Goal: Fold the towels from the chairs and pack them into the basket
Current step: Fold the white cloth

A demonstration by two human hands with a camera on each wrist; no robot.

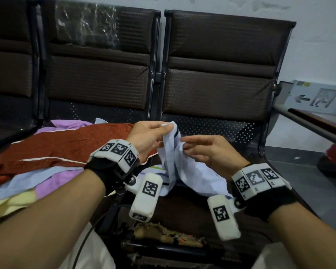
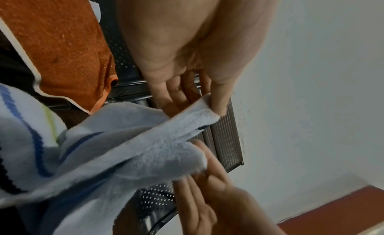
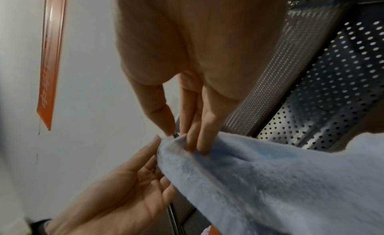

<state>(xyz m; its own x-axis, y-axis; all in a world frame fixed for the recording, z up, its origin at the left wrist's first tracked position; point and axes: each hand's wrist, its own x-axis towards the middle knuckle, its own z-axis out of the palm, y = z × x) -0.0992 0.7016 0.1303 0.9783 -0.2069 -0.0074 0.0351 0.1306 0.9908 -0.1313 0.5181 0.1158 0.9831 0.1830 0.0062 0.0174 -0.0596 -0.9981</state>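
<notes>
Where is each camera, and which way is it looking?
Head: on the person's head, looking forward and down at the chairs; both forearms, left hand and right hand show.
Left wrist: along the left hand, which pinches the light blue towel; the other hand's fingers show below.
Right wrist: along the right hand, fingers on the towel; the left hand shows below.
All share the towel and both hands.

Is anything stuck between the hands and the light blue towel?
Nothing visible is. The left hand pinches the top edge of the light blue towel, and the right hand touches it with its fingertips. No basket shows in these views, so that path cannot be judged.
</notes>
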